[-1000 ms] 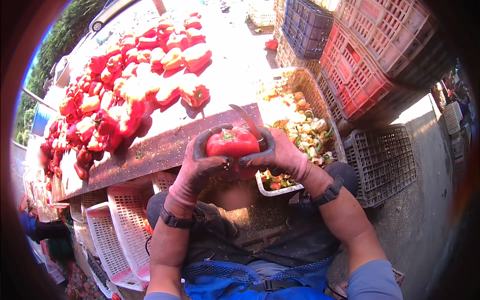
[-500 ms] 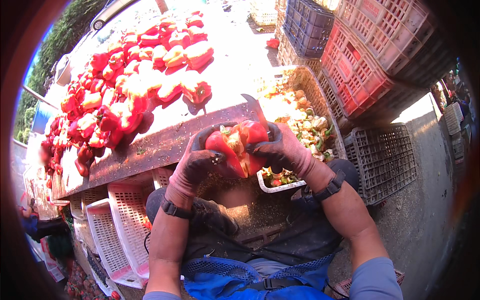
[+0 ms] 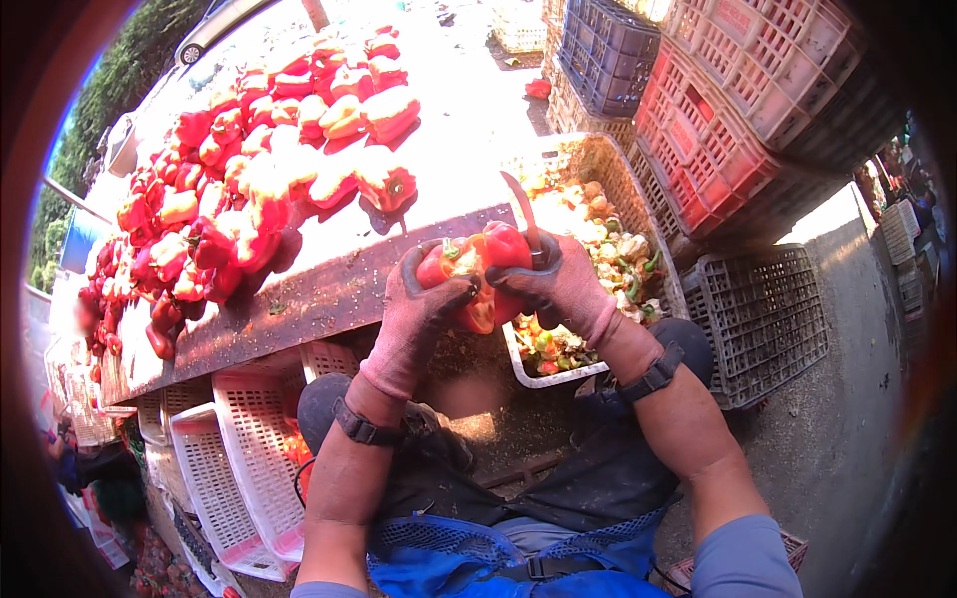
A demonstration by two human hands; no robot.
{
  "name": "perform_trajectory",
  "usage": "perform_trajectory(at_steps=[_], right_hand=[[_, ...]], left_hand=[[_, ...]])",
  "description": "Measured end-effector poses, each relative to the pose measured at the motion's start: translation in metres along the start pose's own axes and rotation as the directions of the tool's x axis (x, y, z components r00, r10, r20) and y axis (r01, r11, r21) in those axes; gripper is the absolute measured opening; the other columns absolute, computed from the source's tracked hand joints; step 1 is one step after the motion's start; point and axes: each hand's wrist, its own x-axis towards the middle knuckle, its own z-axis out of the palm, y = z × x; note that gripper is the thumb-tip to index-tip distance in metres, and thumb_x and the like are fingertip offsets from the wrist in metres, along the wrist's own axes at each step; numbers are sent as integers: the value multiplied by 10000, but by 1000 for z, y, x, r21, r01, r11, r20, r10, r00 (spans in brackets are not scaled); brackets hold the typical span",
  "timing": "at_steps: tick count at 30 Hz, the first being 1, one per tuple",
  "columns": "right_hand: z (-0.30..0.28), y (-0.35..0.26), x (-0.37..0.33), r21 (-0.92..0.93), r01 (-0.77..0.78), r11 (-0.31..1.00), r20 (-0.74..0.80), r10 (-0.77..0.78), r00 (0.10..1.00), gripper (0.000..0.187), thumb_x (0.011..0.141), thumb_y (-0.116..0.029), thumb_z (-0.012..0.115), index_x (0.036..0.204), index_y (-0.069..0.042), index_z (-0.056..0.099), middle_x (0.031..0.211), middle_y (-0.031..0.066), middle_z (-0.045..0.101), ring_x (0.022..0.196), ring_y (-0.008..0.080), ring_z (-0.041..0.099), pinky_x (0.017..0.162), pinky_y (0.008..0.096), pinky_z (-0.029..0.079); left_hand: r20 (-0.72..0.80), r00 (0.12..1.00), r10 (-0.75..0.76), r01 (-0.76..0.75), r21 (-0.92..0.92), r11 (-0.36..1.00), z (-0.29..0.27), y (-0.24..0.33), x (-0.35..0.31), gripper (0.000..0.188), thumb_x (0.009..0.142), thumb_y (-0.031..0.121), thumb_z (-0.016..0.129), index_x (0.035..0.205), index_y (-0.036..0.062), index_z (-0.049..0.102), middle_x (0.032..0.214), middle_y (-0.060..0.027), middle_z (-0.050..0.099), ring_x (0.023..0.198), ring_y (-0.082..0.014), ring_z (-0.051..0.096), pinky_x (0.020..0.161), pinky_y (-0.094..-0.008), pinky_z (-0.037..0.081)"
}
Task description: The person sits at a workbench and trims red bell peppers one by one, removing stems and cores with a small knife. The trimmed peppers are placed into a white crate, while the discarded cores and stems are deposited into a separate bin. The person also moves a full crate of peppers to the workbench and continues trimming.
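Note:
A red bell pepper [image 3: 506,246] is split open between my two gloved hands, its pale core showing in the gap. My left hand [image 3: 417,304] is closed round the left part, thumb across the front. The right part sits in my right hand [image 3: 568,284], which also keeps hold of a knife [image 3: 520,202] with a curved blade pointing up past the pepper. Pink gloves with dark, soiled fingers cover both hands. Just beyond and below the right hand is a bin [image 3: 532,380] of pepper cores and scraps.
Whole red peppers [image 3: 389,112] lie heaped on a sunlit table [image 3: 329,289]. White and pink crates [image 3: 227,478] stand below its near edge. At the right are stacked red crates [image 3: 698,130], a blue crate [image 3: 605,55] and a dark crate [image 3: 768,309].
The split pepper has turned slightly in my hands, and its opening has shifted. My left hand has moved a little right and rolled over the pepper's front. The knife blade points more upright.

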Motion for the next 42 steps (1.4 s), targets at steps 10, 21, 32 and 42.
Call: perform_trajectory(at_steps=[10,21,32,42], right_hand=[[-24,-8,1,77,-16,997,90,9,996,436,800,-107,842,1198,-20,687,1010,44,732,868,117,678,777,286,569],[-35,4,-10,-599,133,790,33,-142,989,394,744,-273,864,1038,-64,705,933,111,748,838,201,725,774,326,568],[-5,0,-12,-913,302,276,168,-419,892,414,776,-345,824,1082,-109,676,986,124,689,930,341,687,834,460,545],[34,-13,-23,-867,297,400,49,-525,849,351,812,-288,844,1045,-63,707,941,141,720,881,316,723,804,405,560]], left_hand=[[266,963,-54,124,-254,959,-20,18,-6,741,737,240,820,1355,-54,535,1102,-112,696,956,-210,699,866,-347,577],[373,927,39,-220,456,862,-12,8,-6,657,692,133,860,1282,1,603,1130,-132,684,1069,-195,656,952,-347,526],[123,992,-12,-100,855,509,-7,2,1,406,737,261,773,1009,-13,647,935,-249,715,947,-401,712,838,-474,558],[-296,955,-14,215,660,720,-55,1,11,586,729,323,851,1172,-7,655,1072,-208,733,1022,-328,721,924,-421,554]])
